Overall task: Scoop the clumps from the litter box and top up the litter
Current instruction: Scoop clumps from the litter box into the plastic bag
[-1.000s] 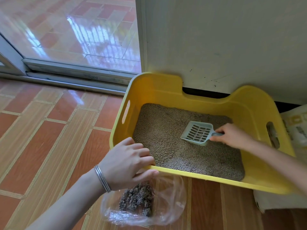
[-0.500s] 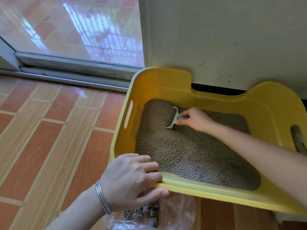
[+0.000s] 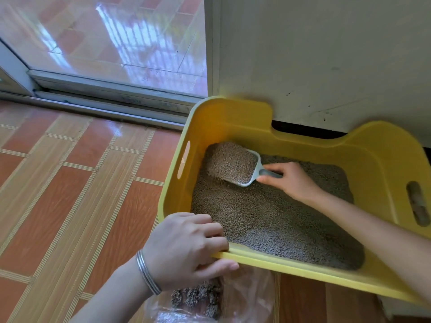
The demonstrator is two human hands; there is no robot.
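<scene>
Litter box (image 3: 233, 117), yellow, stands on the tiled floor (image 3: 70, 206) with its far side against the wall (image 3: 326, 54). Grey litter (image 3: 268, 220) covers its bottom. Just outside its near rim lies a clear plastic bag (image 3: 251, 297), probably kept close so each load travels little. The left hand (image 3: 186, 248) grips that near rim, fingers curled over it, seemingly to steady the box. Inside, toward the far left corner, the right hand (image 3: 291, 180) pinches the handle of a pale scoop (image 3: 256, 170) heaped with litter. Dark clumps (image 3: 196, 299) sit in the bag.
</scene>
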